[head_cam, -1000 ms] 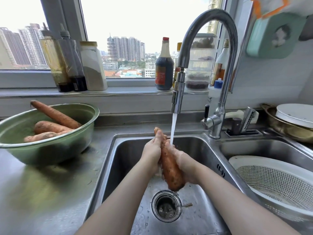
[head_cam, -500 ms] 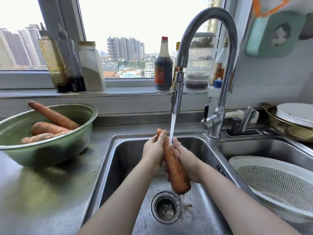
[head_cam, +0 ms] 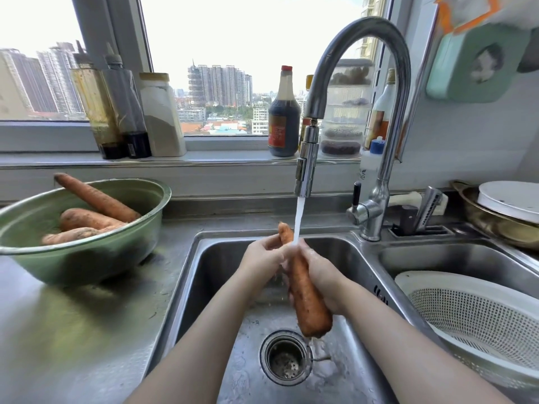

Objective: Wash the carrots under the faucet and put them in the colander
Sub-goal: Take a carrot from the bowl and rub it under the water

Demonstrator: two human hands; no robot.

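Note:
Both hands hold one long orange carrot [head_cam: 306, 298] over the left sink basin, its thin end up under the running stream from the faucet [head_cam: 306, 170]. My left hand [head_cam: 262, 258] grips the carrot near its upper end. My right hand [head_cam: 320, 272] wraps round its middle from the right. The thick end hangs just above the drain [head_cam: 285, 358]. Three more carrots [head_cam: 87, 217] lie in a green bowl [head_cam: 116, 252] on the counter at left. A white colander [head_cam: 472, 310] sits in the right basin with nothing visible in it.
Bottles and jars line the windowsill [head_cam: 145, 158] behind the sink. A brass-coloured pot [head_cam: 493, 223] with a white plate on it stands at the far right. A knife holder [head_cam: 420, 220] sits beside the faucet base. The steel counter [head_cam: 73, 330] spreads out at left.
The carrot has slid lower toward the drain and tilted slightly, while my hands have shifted along it under the stream. The bowl and the colander have stayed where they were.

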